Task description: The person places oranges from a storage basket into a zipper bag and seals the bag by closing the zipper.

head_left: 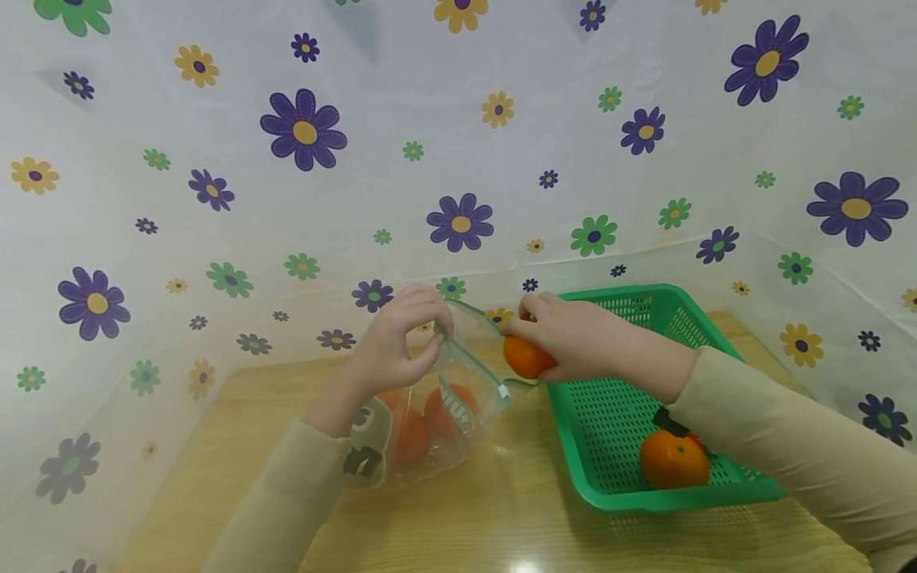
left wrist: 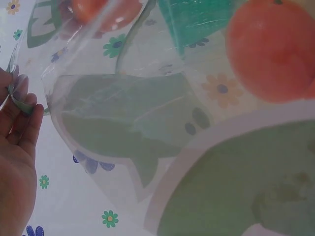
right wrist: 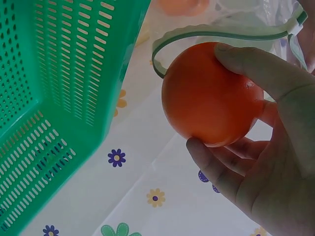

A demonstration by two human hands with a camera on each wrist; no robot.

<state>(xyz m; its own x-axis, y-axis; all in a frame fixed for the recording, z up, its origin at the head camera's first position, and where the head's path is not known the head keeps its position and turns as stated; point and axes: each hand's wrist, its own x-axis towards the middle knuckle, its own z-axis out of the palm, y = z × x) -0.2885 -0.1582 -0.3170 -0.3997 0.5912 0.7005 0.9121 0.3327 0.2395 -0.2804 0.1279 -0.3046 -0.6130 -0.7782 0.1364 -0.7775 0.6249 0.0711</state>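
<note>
We see one orange point(head_left: 528, 356) in the right hand point(head_left: 573, 334), its fingers and thumb curled round the fruit, just beside the open mouth of a clear zip bag point(head_left: 469, 370); whether it touches the bag's edge we cannot tell. The left hand point(head_left: 408, 334) pinches the bag's green-edged rim between fingers and thumb. A pale slider point(head_left: 503, 391) sits at the near corner of that rim. Through the printed plastic we make out more oranges point(head_left: 450, 410) in the bag. Just to the right of the held fruit stands a green basket point(head_left: 566, 446) with slotted walls, and another orange point(head_left: 673, 460) lies in its near end.

Bag and basket rest on a table point(head_left: 243, 446) with a light yellowish wood grain, and we notice a bright glare at its near edge. Beige sleeves point(head_left: 781, 430) cover both forearms. Beyond the table, a white cloth point(head_left: 401, 199) rises behind and along both sides, scattered with purple, yellow and green daisies large and small. We see soft creases and greyish shadows across its upper part.
</note>
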